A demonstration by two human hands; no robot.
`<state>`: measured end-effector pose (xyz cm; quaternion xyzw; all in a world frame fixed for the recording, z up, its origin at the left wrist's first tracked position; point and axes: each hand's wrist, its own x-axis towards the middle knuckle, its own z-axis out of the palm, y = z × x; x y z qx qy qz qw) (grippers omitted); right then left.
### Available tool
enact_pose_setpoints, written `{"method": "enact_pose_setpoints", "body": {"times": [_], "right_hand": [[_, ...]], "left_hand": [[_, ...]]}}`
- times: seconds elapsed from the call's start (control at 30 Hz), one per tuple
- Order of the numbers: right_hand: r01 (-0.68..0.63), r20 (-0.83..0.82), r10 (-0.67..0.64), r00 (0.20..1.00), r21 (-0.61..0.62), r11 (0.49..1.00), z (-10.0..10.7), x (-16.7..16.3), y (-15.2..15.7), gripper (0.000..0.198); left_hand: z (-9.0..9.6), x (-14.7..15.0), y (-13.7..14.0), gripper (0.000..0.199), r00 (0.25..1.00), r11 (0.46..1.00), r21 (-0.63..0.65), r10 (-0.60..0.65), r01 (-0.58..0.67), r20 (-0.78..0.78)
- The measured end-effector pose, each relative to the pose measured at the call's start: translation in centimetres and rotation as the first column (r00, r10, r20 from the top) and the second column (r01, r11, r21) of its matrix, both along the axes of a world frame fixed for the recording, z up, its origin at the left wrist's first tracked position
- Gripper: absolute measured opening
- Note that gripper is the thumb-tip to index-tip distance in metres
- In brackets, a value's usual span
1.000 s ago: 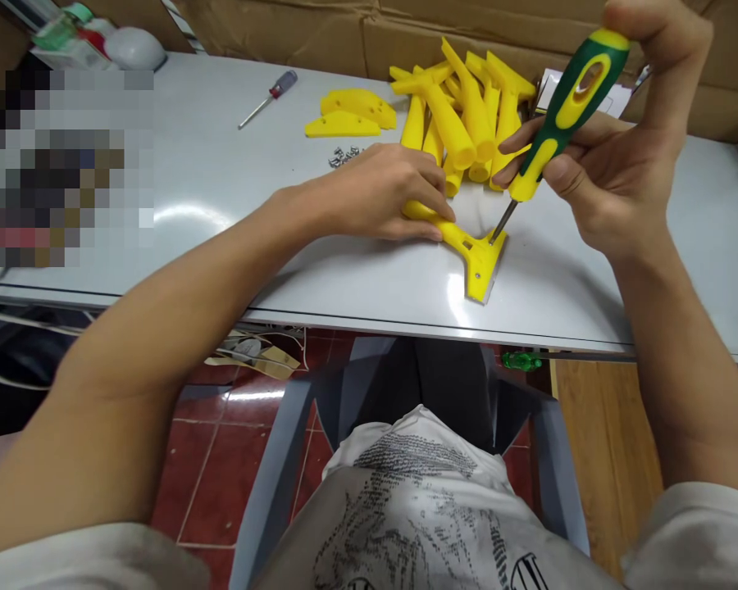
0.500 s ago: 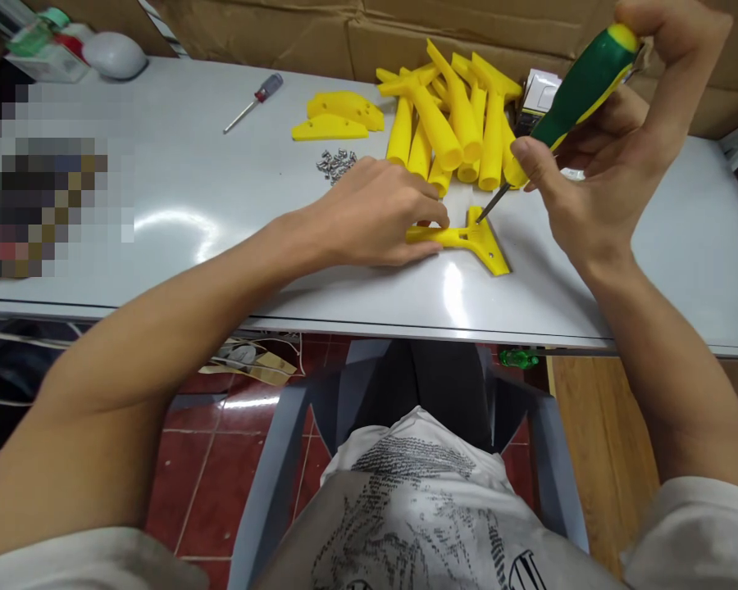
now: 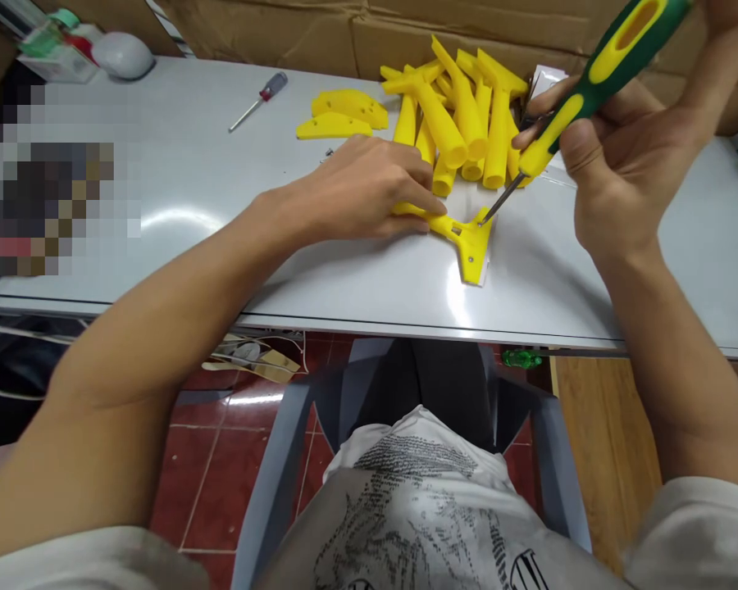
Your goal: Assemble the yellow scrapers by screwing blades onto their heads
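Note:
A yellow scraper (image 3: pixel 475 246) lies on the table with its wide head to the right and a screw in it. My left hand (image 3: pixel 381 187) is closed on its handle, hiding much of it. My right hand (image 3: pixel 621 156) grips a green and yellow screwdriver (image 3: pixel 575 106), tilted, its tip on the upper screw spot of the scraper head. Behind them lies a heap of yellow scraper handles (image 3: pixel 461 123). Two curved yellow plates (image 3: pixel 338 123) rest left of the heap. Of the small screws (image 3: pixel 328 153), only a bit shows past my left hand.
A second screwdriver (image 3: pixel 259 102) with a grey handle lies on the white table (image 3: pixel 221 180). A white rounded object (image 3: pixel 123 56) stands at the back left. Cardboard (image 3: pixel 283 41) lines the back. A small box (image 3: pixel 547 80) is behind my right hand.
The scraper has turned, its head swinging down and left. My left hand has shifted with it and now covers most of the screws. The screwdriver leans further right, its tip still at the head.

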<state>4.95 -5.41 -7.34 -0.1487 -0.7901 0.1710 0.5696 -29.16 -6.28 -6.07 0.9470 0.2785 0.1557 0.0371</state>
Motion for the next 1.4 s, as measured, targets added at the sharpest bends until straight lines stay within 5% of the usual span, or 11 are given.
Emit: {"method": "enact_pose_setpoints", "body": {"times": [0.13, 0.27, 0.37, 0.5, 0.63, 0.77, 0.97, 1.07, 1.27, 1.4], "right_hand": [[0.065, 0.024, -0.062, 0.998, -0.148, 0.987, -0.3, -0.5, -0.9, 0.054], [0.039, -0.014, -0.04, 0.999, -0.053, 0.998, -0.7, -0.6, -0.7, 0.09], [0.15, 0.053, -0.142, 0.988, -0.205, 0.967, -0.3, -0.3, -1.2, 0.063], [0.126, 0.034, -0.121, 0.992, -0.211, 0.969, -0.7, -0.1, -0.9, 0.066], [-0.011, -0.048, 0.009, 0.999, -0.031, 0.999, -2.8, -0.1, 2.6, 0.107], [-0.027, -0.101, 0.027, 0.995, 0.009, 1.0, -4.7, -0.3, 7.1, 0.101], [-0.111, -0.133, 0.113, 0.985, 0.024, 0.994, -6.9, -0.7, 11.9, 0.129], [-0.087, -0.157, 0.091, 0.983, 0.032, 0.996, -6.5, -0.6, 11.1, 0.129], [0.019, -0.144, -0.015, 0.989, 0.023, 1.0, -3.5, -1.4, 5.4, 0.096], [0.008, -0.117, -0.012, 0.993, -0.038, 0.999, -3.4, -1.9, 5.0, 0.101]], "left_hand": [[-0.3, -0.1, 0.4, 0.039, 0.994, 0.991, -0.131, 0.0, 0.014, 0.105], [-0.5, -0.1, 0.4, 0.039, 0.993, 0.99, -0.137, 0.001, 0.015, 0.119], [-0.6, -0.1, 0.5, 0.04, 0.994, 0.994, -0.112, -0.006, 0.018, 0.108], [-0.5, 0.0, 0.6, 0.039, 0.994, 0.994, -0.103, -0.025, 0.036, 0.111], [-0.5, 0.1, 0.5, 0.041, 0.998, 0.999, -0.014, -0.035, 0.036, 0.055], [-0.4, 0.1, 0.3, 0.045, 0.999, 0.997, 0.072, -0.033, 0.033, -0.009], [-0.8, 0.0, 0.4, 0.034, 0.998, 0.999, 0.033, -0.03, 0.028, 0.058], [-0.8, 0.0, 0.5, 0.03, 0.998, 1.0, 0.017, -0.019, 0.018, 0.063], [-0.6, 0.1, 0.3, 0.032, 0.999, 0.999, 0.041, -0.033, 0.032, 0.043], [-0.7, 0.1, 0.4, 0.028, 0.999, 0.999, 0.032, -0.019, 0.017, 0.048]]}}
